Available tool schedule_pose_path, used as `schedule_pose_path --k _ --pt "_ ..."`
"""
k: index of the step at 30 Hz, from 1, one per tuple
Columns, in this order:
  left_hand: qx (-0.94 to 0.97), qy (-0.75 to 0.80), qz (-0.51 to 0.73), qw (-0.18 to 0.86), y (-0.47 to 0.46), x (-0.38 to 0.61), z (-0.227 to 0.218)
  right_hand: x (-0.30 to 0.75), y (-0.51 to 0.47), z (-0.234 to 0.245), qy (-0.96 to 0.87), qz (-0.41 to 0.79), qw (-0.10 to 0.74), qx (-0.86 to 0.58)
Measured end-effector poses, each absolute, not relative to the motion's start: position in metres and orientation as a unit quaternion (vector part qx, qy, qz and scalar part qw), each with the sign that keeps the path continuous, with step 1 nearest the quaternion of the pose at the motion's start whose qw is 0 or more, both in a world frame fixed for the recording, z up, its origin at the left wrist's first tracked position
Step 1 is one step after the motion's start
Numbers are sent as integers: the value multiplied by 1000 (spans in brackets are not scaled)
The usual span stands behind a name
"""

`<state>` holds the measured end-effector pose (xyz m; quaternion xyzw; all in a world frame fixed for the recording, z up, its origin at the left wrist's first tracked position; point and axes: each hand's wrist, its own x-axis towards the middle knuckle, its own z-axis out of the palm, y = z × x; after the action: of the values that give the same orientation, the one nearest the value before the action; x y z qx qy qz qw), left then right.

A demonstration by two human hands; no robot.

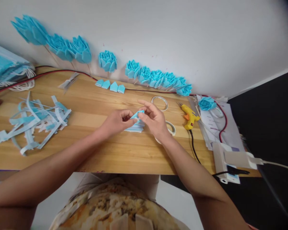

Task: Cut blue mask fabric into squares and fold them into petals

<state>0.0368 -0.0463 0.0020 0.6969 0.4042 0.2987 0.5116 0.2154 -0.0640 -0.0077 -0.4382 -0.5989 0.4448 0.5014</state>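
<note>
Between my two hands is a small folded piece of light blue fabric (138,113). My left hand (118,120) pinches its left side with thumb and fingers. On the other side, my right hand (155,118) grips it between thumb and fingers, with one finger stretched out. Directly beneath lies a stack of pale blue pieces (135,128) on the wooden table. Beyond my hands, several folded blue petals (114,87) lie in a row. Two tape rolls are close to my right hand: one flat ring (159,103) behind it, another (171,127) partly hidden by my wrist.
Blue fabric flowers on sticks (156,78) lean along the wall. Scrap strips (36,123) are heaped at left, near a stack of blue sheets (8,65). A yellow glue gun (189,117) lies at right, its cord running toward a power strip (224,163). Papers (227,124) carry another flower (207,103).
</note>
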Motion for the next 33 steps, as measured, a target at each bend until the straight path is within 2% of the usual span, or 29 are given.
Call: schedule_pose_path --k 5,12,19,25,33 --pt "729 389 295 480 -49 37 3 215 -66 -8 -602 443 495 -442" --pt "630 412 342 562 -45 34 8 217 -64 -4 -565 462 508 -458" --pt "581 404 412 574 -42 34 7 211 -64 -5 -550 520 472 -451" --pt "579 400 381 600 -45 35 7 212 -64 -3 -553 490 485 -468" --pt "556 403 414 597 -41 34 1 214 -65 -5 -577 471 455 -488"
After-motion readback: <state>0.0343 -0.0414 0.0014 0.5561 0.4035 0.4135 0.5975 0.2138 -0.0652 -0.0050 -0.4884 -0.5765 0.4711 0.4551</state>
